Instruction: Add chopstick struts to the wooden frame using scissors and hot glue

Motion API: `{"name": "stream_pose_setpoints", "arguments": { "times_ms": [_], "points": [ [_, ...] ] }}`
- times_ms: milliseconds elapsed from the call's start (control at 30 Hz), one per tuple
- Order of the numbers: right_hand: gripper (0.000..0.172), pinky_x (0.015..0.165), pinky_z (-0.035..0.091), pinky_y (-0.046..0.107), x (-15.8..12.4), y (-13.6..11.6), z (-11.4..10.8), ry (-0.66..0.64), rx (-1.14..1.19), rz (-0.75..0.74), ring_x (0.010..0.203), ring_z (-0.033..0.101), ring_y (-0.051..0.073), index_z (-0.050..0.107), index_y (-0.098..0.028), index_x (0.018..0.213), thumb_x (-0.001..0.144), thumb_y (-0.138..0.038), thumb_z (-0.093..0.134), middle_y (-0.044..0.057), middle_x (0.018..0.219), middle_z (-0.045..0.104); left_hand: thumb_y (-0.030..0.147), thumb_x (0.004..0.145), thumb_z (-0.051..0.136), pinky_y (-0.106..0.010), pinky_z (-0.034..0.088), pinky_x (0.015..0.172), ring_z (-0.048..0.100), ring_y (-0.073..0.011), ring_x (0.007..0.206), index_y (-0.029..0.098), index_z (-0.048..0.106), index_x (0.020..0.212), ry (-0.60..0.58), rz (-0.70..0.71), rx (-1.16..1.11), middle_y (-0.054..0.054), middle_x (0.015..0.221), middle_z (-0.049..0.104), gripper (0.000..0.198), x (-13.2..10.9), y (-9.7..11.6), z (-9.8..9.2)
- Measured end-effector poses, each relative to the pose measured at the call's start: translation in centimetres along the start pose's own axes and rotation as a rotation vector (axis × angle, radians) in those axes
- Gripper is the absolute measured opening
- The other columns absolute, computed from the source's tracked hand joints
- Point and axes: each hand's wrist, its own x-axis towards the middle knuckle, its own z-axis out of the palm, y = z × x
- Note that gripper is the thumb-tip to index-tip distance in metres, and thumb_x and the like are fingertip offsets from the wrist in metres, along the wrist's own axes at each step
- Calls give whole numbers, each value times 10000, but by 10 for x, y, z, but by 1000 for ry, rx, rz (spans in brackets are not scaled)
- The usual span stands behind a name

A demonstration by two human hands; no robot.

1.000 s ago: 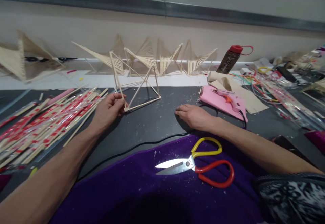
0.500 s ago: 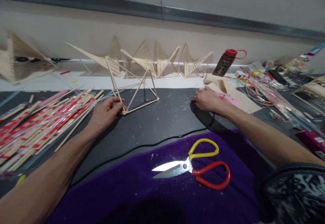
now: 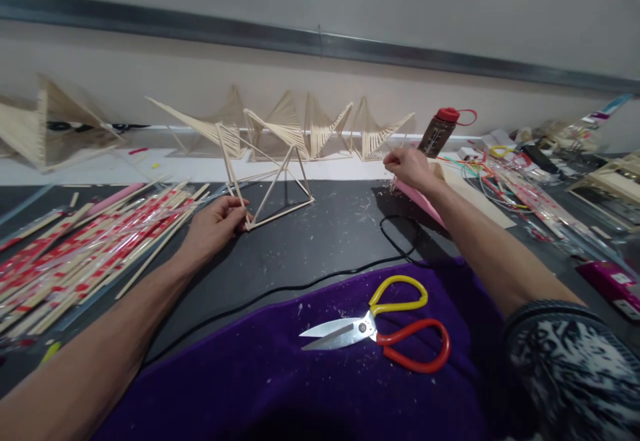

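Two bare hands work over a dark tabletop. Thumb and fingertips of the left hand pinch the near-left corner of an open wooden stick frame, which stands on the table at mid-scene, just beyond that hand. The right hand is stretched to the far right over the far end of a pink pad, fingers bunched and curled down; whether they grip anything cannot be told. Scissors lie near on purple cloth, and wrapped sticks lie at the left.

Pale stick-frame pyramid upright on dark table; pink cloth flat, right of it.
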Motion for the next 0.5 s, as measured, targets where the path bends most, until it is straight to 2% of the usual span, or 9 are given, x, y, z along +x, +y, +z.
{"name": "stream_pose_setpoints", "arguments": {
  "times_ms": [167, 267, 400, 500],
  "points": [
    [248, 692, 433, 270, 15, 8, 1, 133, 195, 73, 776, 621, 168, 700, -132, 918, 763, -184, 514, 73, 862, 709, 368, 804, 512, -202, 399, 550, 523, -105, 593, 164, 550, 1010, -4, -11, -10, -1, 750, 630, 293, 0, 0, 0],
    [250, 693, 436, 265, 21, 9, 1, 157, 263, 85, 762, 617, 156, 701, -123, 917, 756, -185, 520, 71, 854, 707, 371, 805, 509, -204, 398, 550, 523, -110, 597, 167, 550, 1015, -7, 2, -4, 1, 748, 626, 295, 1, -2, 0],
    [263, 671, 437, 246, 27, 7, 1, 7, 189, 65, 755, 618, 147, 702, -142, 949, 735, -194, 559, 57, 855, 704, 380, 811, 503, -204, 396, 547, 527, -112, 603, 174, 543, 1025, -9, 4, -3, -3, 767, 627, 300, 2, -5, -1],
    [237, 648, 436, 241, 28, 2, 6, -80, 129, 55, 728, 619, 151, 716, -162, 905, 698, -187, 605, 52, 810, 703, 380, 807, 509, -201, 394, 541, 526, -110, 603, 176, 537, 1026, -8, 5, -17, -6, 771, 627, 301, 2, -5, -1]
  ]
}}
